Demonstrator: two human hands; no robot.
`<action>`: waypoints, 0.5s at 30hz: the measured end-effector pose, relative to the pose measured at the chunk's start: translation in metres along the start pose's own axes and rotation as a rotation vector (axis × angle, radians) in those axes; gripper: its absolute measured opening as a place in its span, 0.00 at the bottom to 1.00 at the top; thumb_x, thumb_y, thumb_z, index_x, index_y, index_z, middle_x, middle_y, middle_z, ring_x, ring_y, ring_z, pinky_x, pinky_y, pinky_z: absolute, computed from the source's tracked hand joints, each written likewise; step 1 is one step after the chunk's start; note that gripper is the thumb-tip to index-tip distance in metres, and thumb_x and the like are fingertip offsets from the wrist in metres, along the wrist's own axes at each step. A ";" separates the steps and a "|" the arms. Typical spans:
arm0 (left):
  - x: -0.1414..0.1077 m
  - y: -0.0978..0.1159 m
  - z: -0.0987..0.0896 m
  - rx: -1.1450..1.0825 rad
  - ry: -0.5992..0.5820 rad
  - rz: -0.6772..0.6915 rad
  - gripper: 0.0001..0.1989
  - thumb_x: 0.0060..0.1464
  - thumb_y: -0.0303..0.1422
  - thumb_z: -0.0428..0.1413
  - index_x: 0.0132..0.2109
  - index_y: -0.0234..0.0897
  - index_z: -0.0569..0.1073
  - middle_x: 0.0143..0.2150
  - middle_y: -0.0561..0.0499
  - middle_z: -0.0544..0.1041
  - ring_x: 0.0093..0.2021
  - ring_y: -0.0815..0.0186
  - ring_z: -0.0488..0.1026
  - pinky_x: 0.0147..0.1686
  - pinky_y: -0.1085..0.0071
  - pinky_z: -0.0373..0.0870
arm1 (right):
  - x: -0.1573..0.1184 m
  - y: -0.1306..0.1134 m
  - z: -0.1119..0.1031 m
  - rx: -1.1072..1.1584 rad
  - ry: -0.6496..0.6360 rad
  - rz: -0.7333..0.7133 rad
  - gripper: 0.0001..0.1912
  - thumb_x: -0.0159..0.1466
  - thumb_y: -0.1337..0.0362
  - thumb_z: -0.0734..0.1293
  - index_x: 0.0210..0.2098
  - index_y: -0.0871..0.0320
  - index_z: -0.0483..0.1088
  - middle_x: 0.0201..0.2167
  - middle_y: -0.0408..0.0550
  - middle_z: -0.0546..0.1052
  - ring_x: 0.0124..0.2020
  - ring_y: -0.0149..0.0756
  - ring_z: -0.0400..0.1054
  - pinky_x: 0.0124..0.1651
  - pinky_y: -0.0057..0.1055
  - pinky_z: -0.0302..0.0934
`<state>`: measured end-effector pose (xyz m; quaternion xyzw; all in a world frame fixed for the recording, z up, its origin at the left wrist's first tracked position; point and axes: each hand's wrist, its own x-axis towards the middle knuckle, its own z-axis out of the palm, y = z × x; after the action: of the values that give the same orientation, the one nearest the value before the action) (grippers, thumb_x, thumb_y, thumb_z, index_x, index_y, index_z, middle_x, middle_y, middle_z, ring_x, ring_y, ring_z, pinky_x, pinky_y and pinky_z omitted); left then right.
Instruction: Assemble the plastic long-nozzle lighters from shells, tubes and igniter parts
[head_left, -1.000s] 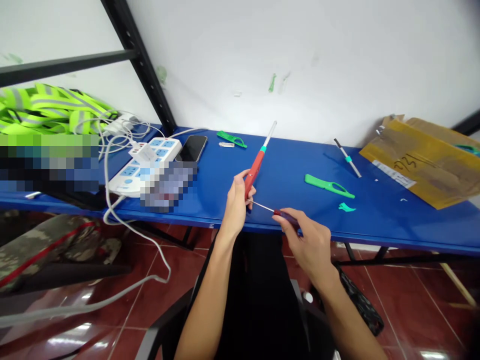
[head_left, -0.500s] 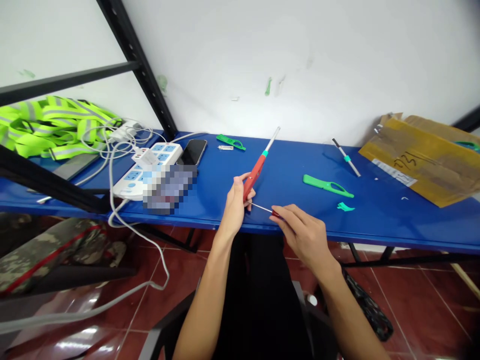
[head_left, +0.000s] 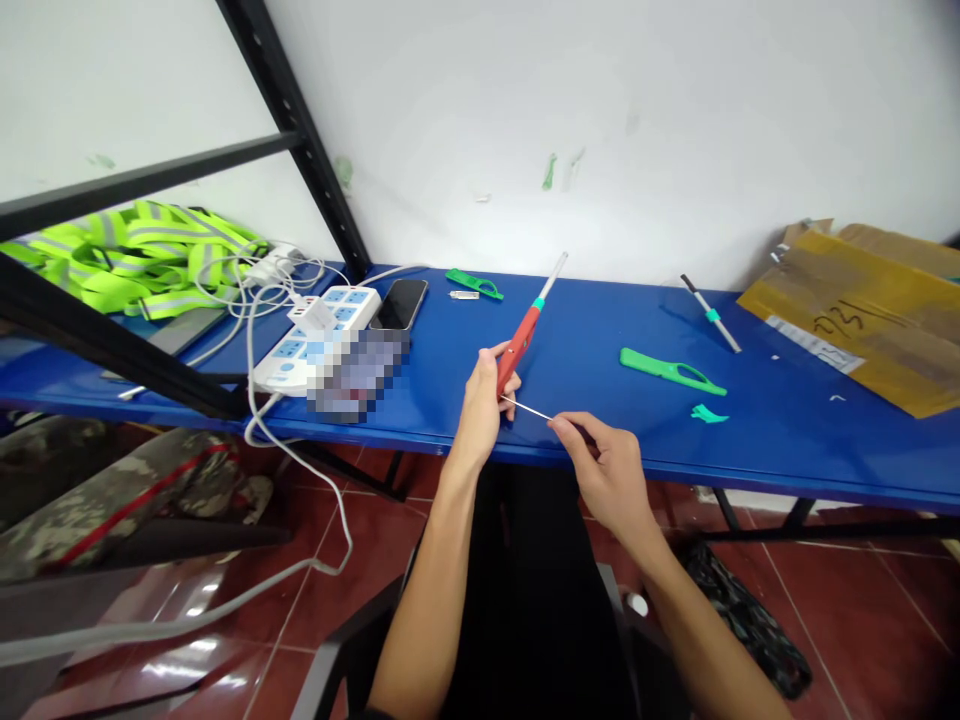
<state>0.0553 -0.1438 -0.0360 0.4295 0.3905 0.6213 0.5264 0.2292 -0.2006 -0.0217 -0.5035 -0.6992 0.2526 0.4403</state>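
My left hand (head_left: 480, 402) is closed around a red long-nosed lighter (head_left: 520, 343), whose metal tube points up and away from me. In my right hand (head_left: 611, 475), pinched between thumb and fingers, is a thin screwdriver (head_left: 529, 408). Its shaft reaches left to the lower end of the lighter; the exact contact of the tip cannot be made out. The fingers cover its handle. Right of the hands lie a green lighter casing half (head_left: 651, 363), a small teal plastic piece (head_left: 707, 413) and a loose lighter tube (head_left: 709, 312) with a teal collar.
On the blue table (head_left: 585, 350) at left are a white power strip (head_left: 281, 372) with cables, a dark phone (head_left: 405, 300) and a blurred-out item. Another green casing piece (head_left: 474, 283) lies near the wall. A taped cardboard box (head_left: 862, 310) stands at right; neon straps (head_left: 150, 250) lie far left.
My right fingers have shifted on the screwdriver, and its red handle, visible before, is now covered. The whole scene sits slightly further right in view. My left hand still grips the lighter.
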 end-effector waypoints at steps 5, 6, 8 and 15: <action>-0.001 0.000 0.000 0.035 -0.017 0.018 0.38 0.71 0.66 0.47 0.64 0.40 0.76 0.30 0.57 0.64 0.22 0.72 0.57 0.23 0.75 0.62 | -0.004 -0.003 0.003 0.253 -0.060 0.247 0.29 0.74 0.40 0.66 0.37 0.59 0.84 0.17 0.38 0.61 0.20 0.30 0.51 0.25 0.32 0.48; -0.001 0.000 0.000 0.037 -0.021 0.024 0.37 0.71 0.66 0.47 0.64 0.40 0.76 0.30 0.57 0.65 0.23 0.72 0.57 0.23 0.74 0.62 | -0.006 -0.003 0.005 0.282 -0.066 0.274 0.31 0.74 0.39 0.65 0.37 0.59 0.84 0.17 0.37 0.59 0.20 0.30 0.49 0.25 0.32 0.47; -0.002 0.001 0.000 0.020 -0.032 0.036 0.36 0.71 0.65 0.47 0.64 0.41 0.76 0.30 0.57 0.65 0.22 0.72 0.56 0.22 0.74 0.59 | -0.008 -0.004 0.007 0.305 -0.092 0.306 0.34 0.75 0.36 0.63 0.36 0.59 0.83 0.17 0.37 0.56 0.19 0.30 0.48 0.24 0.32 0.46; -0.001 0.003 0.003 -0.047 -0.012 0.009 0.29 0.71 0.57 0.55 0.65 0.42 0.72 0.33 0.57 0.69 0.23 0.73 0.56 0.21 0.76 0.56 | 0.006 0.011 -0.018 0.055 -0.153 0.170 0.33 0.76 0.37 0.61 0.39 0.56 0.83 0.22 0.44 0.73 0.26 0.38 0.68 0.35 0.34 0.60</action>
<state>0.0572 -0.1453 -0.0321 0.4227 0.3708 0.6299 0.5358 0.2494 -0.1924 -0.0198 -0.5279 -0.6784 0.3456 0.3763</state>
